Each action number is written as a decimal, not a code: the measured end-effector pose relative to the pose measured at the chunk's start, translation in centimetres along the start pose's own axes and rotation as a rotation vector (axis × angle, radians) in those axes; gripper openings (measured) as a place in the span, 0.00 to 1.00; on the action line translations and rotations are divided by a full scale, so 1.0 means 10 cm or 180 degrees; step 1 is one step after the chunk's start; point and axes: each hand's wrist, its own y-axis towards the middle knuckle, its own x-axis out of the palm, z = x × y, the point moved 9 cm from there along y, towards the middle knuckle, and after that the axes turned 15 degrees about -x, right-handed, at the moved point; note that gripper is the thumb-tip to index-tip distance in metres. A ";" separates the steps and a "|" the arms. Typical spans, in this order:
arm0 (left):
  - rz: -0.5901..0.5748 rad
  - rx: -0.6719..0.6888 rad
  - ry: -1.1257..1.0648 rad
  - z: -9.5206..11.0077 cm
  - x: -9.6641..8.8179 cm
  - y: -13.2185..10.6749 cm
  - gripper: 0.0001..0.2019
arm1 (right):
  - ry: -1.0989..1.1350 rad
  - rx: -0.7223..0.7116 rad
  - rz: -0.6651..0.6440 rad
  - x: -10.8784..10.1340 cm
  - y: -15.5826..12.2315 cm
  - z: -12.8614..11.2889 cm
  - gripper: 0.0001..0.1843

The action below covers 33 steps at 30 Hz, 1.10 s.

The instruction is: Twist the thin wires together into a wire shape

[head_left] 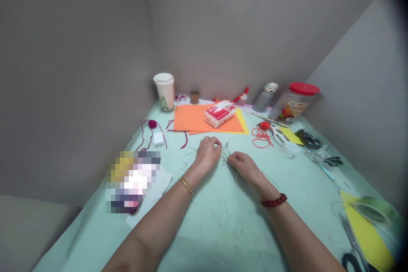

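L hand [207, 155] curled, fingers [215, 141] together at a bundle of thin wires [225, 152]. R hand [244, 166] also has fingers together, tips just beside the bundle. Can't tell if either hand clamps it: wires too fine, contact partly hidden. Bundle sits between hands, loose ends spreading over the worktop [219, 225]. Gold bangle [186, 185] on L wrist, red bead bracelet [273, 200] on R. Ahead, tissue pack [219, 114] on orange paper [204, 119]; red cord [261, 138] by scissors [279, 134]. Pixelated object [130, 182] at L can't be made out. 2nd scissors [352, 248] cut off at bottom R.
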 end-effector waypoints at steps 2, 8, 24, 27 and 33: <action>0.0159 -0.0039 0.0300 0.04 -0.08 -0.06 0.08 | 0.0024 -0.0015 0.0038 -0.03 0.00 -0.01 0.13; -0.1692 -0.0880 -0.0403 -0.20 0.53 -0.18 0.12 | 0.0173 0.0031 -0.0014 -0.04 0.00 -0.02 0.15; -0.1796 -0.1897 -0.2770 -0.35 0.67 -0.14 0.05 | -0.0478 -0.0239 -0.0119 -0.17 -0.11 -0.17 0.28; -0.1972 -0.1953 -0.2835 -0.37 0.71 -0.13 0.06 | -0.0609 -0.0220 -0.0101 -0.28 -0.13 -0.28 0.27; -0.2136 -0.1903 -0.2956 -0.34 0.72 -0.14 0.08 | -0.0728 -0.0438 -0.0109 -0.42 -0.06 -0.51 0.21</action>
